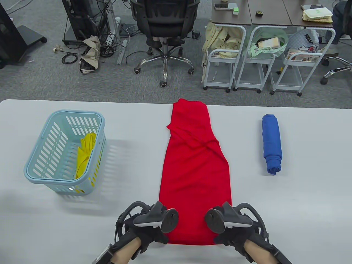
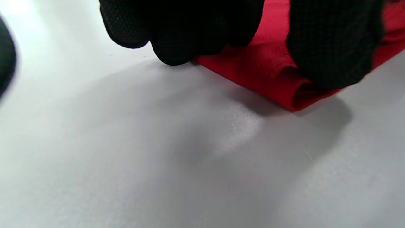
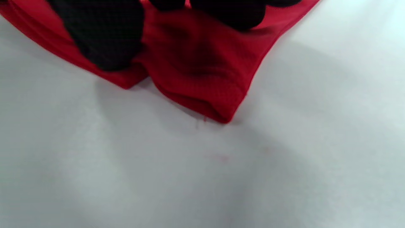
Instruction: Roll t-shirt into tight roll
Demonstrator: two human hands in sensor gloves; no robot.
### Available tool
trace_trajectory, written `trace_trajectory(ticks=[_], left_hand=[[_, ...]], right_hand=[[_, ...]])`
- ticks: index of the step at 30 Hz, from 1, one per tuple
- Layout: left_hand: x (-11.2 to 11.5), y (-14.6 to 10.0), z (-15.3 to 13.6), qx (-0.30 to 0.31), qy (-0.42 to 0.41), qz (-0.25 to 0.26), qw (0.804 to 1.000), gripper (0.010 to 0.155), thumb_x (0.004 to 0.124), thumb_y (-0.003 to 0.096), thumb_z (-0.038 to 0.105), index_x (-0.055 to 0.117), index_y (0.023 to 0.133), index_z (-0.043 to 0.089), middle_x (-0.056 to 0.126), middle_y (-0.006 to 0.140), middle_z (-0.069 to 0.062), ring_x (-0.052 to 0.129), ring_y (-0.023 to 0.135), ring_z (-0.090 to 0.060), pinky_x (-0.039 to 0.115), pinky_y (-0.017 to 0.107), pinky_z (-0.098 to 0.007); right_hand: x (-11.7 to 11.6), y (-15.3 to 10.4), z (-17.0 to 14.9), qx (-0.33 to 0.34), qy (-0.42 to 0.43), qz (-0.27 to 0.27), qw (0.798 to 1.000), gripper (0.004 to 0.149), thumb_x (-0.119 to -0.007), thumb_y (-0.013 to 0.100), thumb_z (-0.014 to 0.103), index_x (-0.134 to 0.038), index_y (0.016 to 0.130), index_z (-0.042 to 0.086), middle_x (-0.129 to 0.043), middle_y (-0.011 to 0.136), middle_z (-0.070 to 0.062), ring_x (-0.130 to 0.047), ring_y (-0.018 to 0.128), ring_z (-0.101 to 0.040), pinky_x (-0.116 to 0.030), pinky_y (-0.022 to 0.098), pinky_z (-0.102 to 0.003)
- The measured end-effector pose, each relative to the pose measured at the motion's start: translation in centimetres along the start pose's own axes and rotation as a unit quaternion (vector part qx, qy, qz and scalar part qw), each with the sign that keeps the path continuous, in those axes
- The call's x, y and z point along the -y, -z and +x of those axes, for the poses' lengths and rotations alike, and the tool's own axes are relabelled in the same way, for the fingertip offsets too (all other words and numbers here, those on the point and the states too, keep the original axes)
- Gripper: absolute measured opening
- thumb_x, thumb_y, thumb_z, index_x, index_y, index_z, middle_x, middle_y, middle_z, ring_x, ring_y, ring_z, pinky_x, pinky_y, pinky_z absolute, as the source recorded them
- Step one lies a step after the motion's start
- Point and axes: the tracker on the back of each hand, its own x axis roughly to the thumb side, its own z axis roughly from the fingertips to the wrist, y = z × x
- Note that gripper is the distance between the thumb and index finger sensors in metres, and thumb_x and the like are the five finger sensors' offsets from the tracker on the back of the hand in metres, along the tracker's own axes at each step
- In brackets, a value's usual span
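Red knit t-shirt (image 1: 195,170), folded lengthwise into a long narrow strip, lies in the middle of the pale grey table (image 1: 288,209), running from the far edge toward the person. Its near hem sits between the two gloved hands at the bottom of the table view. The left hand (image 1: 150,231) holds the hem's left corner: in the left wrist view the black gloved fingers (image 2: 183,28) curl down onto the red fabric and the thumb presses on a small turned-up fold at the edge, so the corner is pinched. The right hand (image 1: 233,233) grips the hem's right corner in the same way; the right wrist view shows the thumb on top of the cloth, the fingers (image 3: 227,11) curled over it, and the corner bunched and lifted slightly off the table.

To the left of the shirt, well apart from it, stands a light blue slotted plastic basket (image 1: 41,165) with a yellow cloth (image 1: 85,150) inside. To the right, also well apart, lies a blue garment rolled into a tight cylinder (image 1: 271,144), set roughly parallel to the red strip.
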Motion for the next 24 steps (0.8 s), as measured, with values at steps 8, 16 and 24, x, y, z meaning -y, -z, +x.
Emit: trace_trajectory(ticks=[8, 16, 24], left_hand=[[-0.2, 0.5, 0.4, -0.011, 0.011, 0.038, 0.999, 0.074, 0.08, 0.05, 0.05, 0.05, 0.111, 0.021, 0.076, 0.099, -0.003, 0.085, 0.084, -0.026, 0.072, 0.07, -0.05], [-0.5, 0.8, -0.1, -0.013, 0.004, 0.091, 0.996, 0.058, 0.079, 0.0513, 0.041, 0.066, 0.104, 0.024, 0.091, 0.082, 0.003, 0.097, 0.068, -0.019, 0.081, 0.063, -0.047], [-3.1, -1.9, -3.3, 0.019, -0.178, 0.219, 0.959, 0.042, 0.063, 0.0546, 0.039, 0.078, 0.092, 0.027, 0.083, 0.09, 0.0, 0.087, 0.083, -0.026, 0.07, 0.072, -0.055]], right_hand=[[0.5, 0.9, 0.0, -0.01, -0.023, -0.045, 0.999, 0.054, -0.081, 0.055, 0.027, -0.055, 0.101, 0.03, -0.061, 0.101, -0.005, -0.076, 0.083, -0.027, -0.058, 0.068, -0.052], [0.9, 1.4, -1.2, -0.02, 0.021, -0.044, 0.999, 0.046, -0.071, 0.058, 0.029, -0.057, 0.102, 0.031, -0.064, 0.098, -0.009, -0.078, 0.074, -0.025, -0.059, 0.065, -0.052], [4.5, -2.3, -3.7, -0.013, 0.125, -0.147, 0.981, 0.039, -0.06, 0.059, 0.03, -0.061, 0.096, 0.021, -0.052, 0.11, -0.01, -0.065, 0.1, -0.034, -0.056, 0.07, -0.053]])
